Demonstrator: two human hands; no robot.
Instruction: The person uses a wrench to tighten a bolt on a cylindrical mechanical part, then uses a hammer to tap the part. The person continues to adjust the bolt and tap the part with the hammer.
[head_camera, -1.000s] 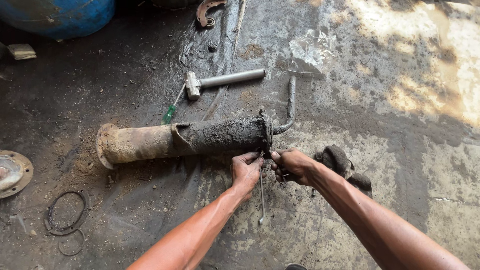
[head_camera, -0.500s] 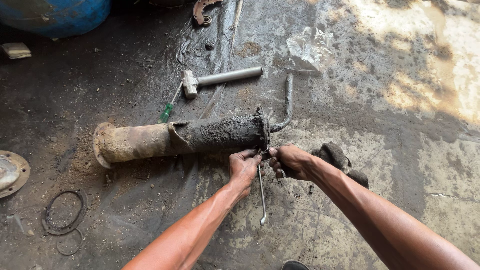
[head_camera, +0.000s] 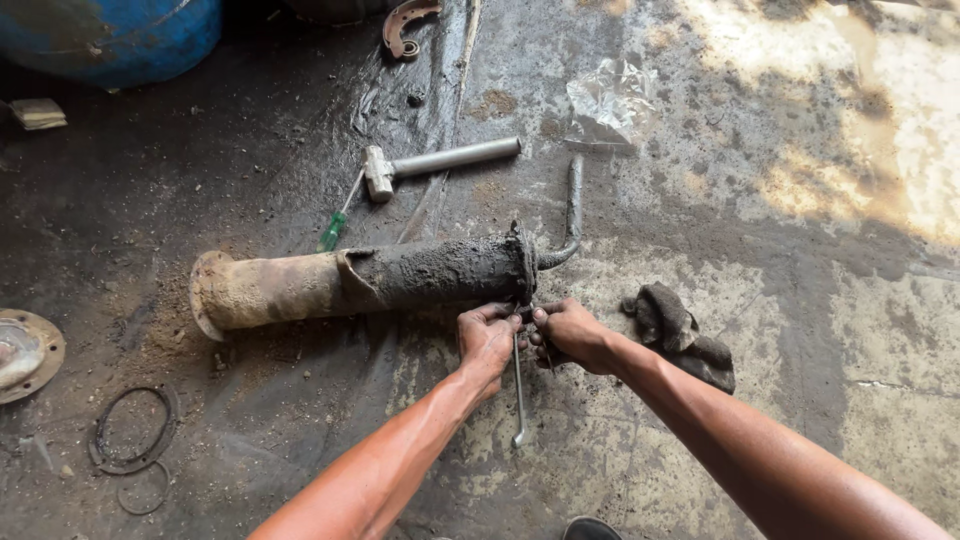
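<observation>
- Both hands are met at the flanged end of the greasy tube (head_camera: 400, 280); the left hand (head_camera: 487, 338) is curled, fingers together, against the lower rim of the flange (head_camera: 522, 265); the right hand (head_camera: 572, 335) is pinched shut about the top of a slim wrench (head_camera: 519, 390), whose shaft hangs down toward the near edge of the floor (head_camera: 760, 300).
- The tube is laid lengthwise across the middle of the floor, its rusty open mouth toward the left edge, its flange toward the centre; a bent rod (head_camera: 572, 215) is seen curving up from behind the flange.
- The step in hand is judged to be the working of a fastener at the flange; whether the wrench is seated cannot be told; a firm hold on the tube and a steady turn would be called for next.
- A hammer (head_camera: 440, 162) and a green-handled screwdriver (head_camera: 335, 228) are laid beyond the tube; a dark rag (head_camera: 680, 335) is bunched just right of the right hand.
- A crumpled clear plastic wrapper (head_camera: 610, 100) is seen toward the far edge; a blue drum (head_camera: 110, 35) fills the far left corner, a small pale packet (head_camera: 38, 113) just beneath it; no label can be made out.
- Metal rings (head_camera: 132, 440) and a round disc (head_camera: 25, 352) are left by the left edge.
</observation>
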